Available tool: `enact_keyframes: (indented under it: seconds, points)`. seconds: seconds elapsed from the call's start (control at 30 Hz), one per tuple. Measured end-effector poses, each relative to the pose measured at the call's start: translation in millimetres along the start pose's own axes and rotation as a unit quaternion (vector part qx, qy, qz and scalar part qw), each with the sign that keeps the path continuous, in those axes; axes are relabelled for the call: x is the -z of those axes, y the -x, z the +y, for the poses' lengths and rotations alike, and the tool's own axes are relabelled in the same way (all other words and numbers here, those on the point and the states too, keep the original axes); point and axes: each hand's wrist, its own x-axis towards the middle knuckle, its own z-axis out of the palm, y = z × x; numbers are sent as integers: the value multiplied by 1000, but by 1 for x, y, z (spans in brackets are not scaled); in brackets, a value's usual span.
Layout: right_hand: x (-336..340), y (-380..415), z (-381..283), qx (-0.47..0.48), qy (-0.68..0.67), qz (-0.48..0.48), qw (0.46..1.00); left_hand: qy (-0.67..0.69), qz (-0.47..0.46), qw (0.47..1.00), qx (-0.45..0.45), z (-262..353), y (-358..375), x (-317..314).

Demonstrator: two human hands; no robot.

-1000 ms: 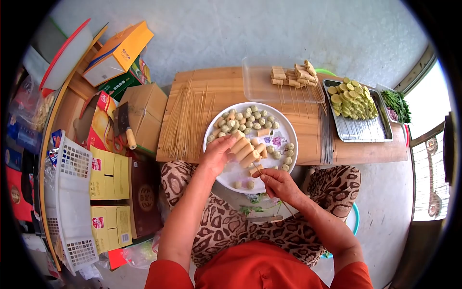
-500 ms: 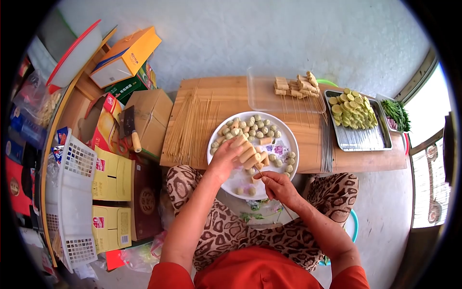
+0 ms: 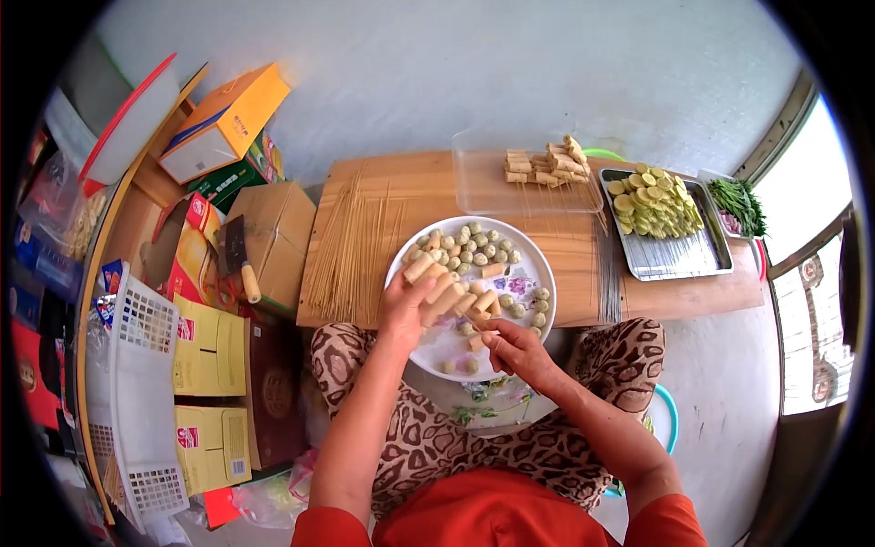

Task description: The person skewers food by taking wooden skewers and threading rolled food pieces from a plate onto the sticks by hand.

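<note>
My left hand is closed around several pale beige rolls above the left part of a round white plate. At the right of the rolls, my right hand pinches a thin skewer whose far end is hidden among them. Round greenish balls are gathered on the back of the plate, with a few more along its right and front rim. Some loose rolls lie near the plate's middle.
The wooden table bears thin sticks at left, a clear tray with skewered rolls, and a metal tray of green slices. A cleaver and boxes stand left.
The view has shifted slightly. My left hand and the rolls have moved left and a little down, and the rolls now spread out more between my hands.
</note>
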Motion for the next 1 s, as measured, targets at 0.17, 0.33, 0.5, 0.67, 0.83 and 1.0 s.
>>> enact_keyframes:
  seconds: [0.17,0.33,0.5,0.67,0.83,1.0]
  points:
    - [2,0,15,119,209,32,970,-4,49,998,-38,8,-11,26]
    - [-2,6,8,167,220,61,959,-2,27,999,-43,20,0,15]
    - [7,7,-4,71,102,44,991,-26,89,996,-3,22,7,13]
    - [50,-32,-14,72,42,123,989,-36,61,997,16,26,15,5]
    - [107,-91,-30,78,75,239,965,-57,44,997,8,31,17,-1]
    - [166,-162,-10,87,133,346,924,-89,23,996,2,30,14,1]
